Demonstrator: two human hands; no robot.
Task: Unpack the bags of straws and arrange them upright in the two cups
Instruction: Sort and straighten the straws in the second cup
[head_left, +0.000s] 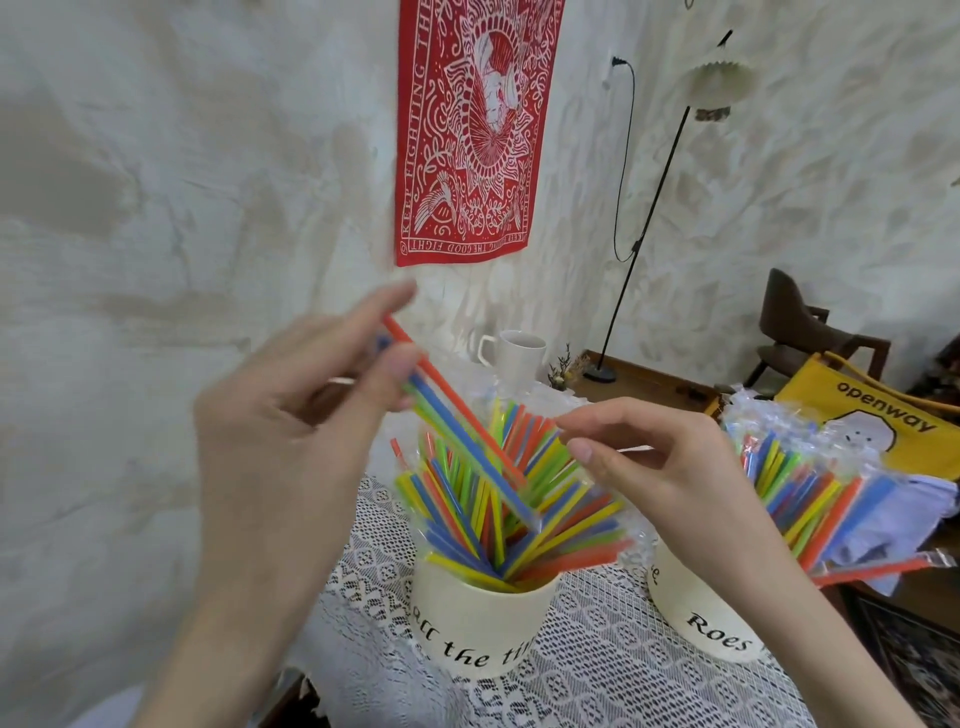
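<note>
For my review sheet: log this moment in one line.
left hand: pinches straw bundle | right hand: open | near cup: filled

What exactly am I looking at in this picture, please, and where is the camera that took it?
There is no machine here: a person works with two bare hands, and the single picture comes from a wide-angle camera worn on their head, looking forward and down.

The left hand pinches a small bunch of coloured plastic straws, slanting down toward the cream paper cup with black lettering, which is already full of leaning straws. The right hand has its fingers loosely curled just above those straws; its grip seems to hold nothing, though blur makes that uncertain.

A second cream cup stands to the right, mostly hidden behind the right forearm. Both rest on a white lace tablecloth. Further right lies a clear bag of straws; a white mug stands behind.
</note>
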